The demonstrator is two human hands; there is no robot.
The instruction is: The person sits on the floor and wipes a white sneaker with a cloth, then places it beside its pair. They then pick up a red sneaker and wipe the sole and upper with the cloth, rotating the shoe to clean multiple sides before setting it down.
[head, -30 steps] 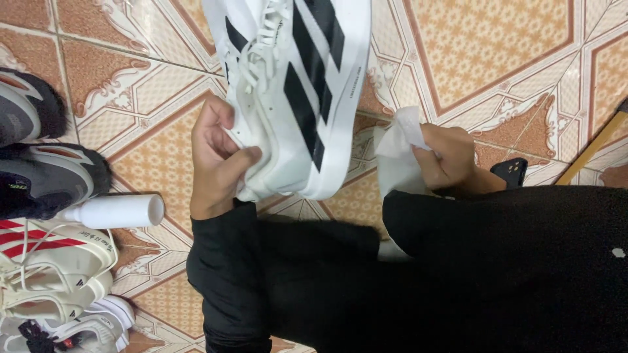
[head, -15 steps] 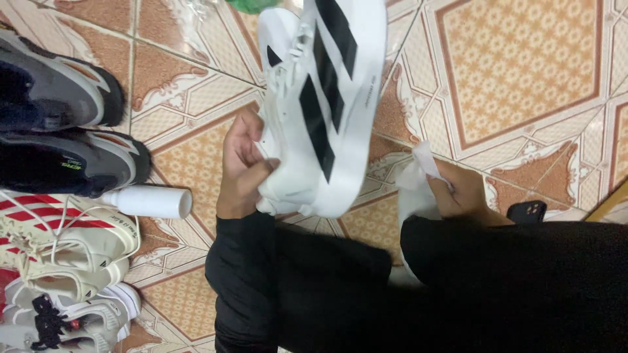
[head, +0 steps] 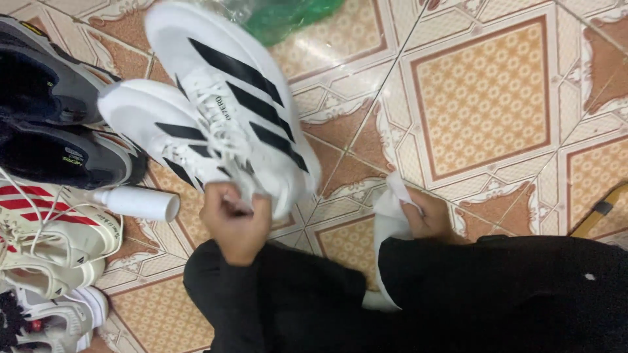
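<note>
My left hand (head: 235, 221) grips the heel end of a white sneaker with black stripes (head: 245, 108), which points away over the tiled floor. A second matching white sneaker (head: 154, 127) lies just left of it, partly under it. My right hand (head: 428, 216) holds a crumpled white cloth (head: 389, 219) low near my knee. Both arms wear black sleeves.
Dark sneakers (head: 55, 124) and white shoes with red stripes (head: 49, 225) crowd the left edge. A white spray bottle (head: 137, 202) lies on its side beside them. A green plastic bag (head: 288, 16) sits at the top. A yellow-handled object (head: 602, 212) is at the far right.
The sneaker in my left hand has swung down and to the left beside its pair, which has come into view. My right hand with the cloth stayed low at the right.
</note>
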